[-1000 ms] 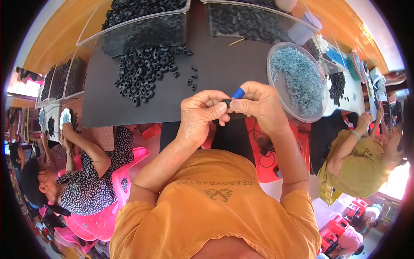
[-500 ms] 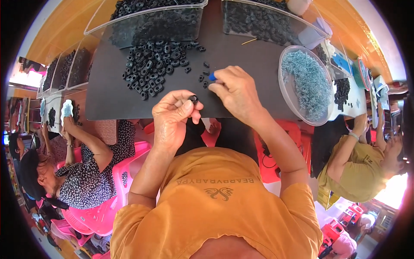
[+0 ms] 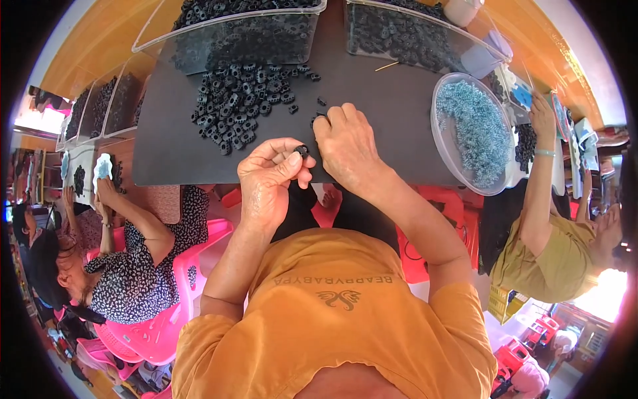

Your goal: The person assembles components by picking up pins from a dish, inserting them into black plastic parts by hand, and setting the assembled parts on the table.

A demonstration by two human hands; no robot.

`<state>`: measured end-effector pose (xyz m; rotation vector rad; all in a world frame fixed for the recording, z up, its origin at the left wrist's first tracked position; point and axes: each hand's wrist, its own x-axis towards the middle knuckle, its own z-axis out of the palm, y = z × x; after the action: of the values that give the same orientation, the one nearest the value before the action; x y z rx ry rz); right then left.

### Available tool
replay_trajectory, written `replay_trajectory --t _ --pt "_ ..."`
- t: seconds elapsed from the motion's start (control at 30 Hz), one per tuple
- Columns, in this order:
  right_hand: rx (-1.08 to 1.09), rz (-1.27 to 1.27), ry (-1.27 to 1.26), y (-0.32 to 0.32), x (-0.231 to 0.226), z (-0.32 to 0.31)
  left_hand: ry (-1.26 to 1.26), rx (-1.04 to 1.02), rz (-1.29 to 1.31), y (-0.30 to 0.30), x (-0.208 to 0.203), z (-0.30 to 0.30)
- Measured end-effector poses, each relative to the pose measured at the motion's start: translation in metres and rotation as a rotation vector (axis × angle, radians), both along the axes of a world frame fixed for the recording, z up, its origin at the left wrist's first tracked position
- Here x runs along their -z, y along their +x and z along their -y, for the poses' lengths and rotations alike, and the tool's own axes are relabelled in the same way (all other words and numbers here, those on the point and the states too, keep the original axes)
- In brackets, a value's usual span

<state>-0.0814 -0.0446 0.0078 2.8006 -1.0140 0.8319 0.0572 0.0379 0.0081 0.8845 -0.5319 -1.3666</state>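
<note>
While my left hand (image 3: 264, 174) has a black piece (image 3: 302, 151) pinched between thumb and fingers, just above the surface (image 3: 399, 110) by its near edge, my right hand (image 3: 345, 143) is down by some loose pieces (image 3: 321, 101), fingers curled, tips hidden, so I can't tell if they've got anything. Looks to me like the step is picking at those with the left just holding; I'd say the next move calls for a light, precise pinch and a steady left. Containers: left bin (image 3: 292, 40) on the far edge is full of black parts, with a pile (image 3: 229, 110) in front of it. Right bin (image 3: 372, 33), same edge, has more dark parts. By the near right corner, a round tray (image 3: 448, 143) holds teal bits (image 3: 480, 139), its left side partly bare.
</note>
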Motion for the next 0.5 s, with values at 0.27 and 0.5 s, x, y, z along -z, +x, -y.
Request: replay_trajectory --t 0.27,0.5 --pt "0.011 0.076 0.119 -0.019 0.002 0.003 -0.002 0.01 0.002 0.0 0.003 0.002" --pt "0.016 0.146 0.222 -0.034 -0.003 0.0 0.002 0.014 0.026 -0.001 0.002 0.002"
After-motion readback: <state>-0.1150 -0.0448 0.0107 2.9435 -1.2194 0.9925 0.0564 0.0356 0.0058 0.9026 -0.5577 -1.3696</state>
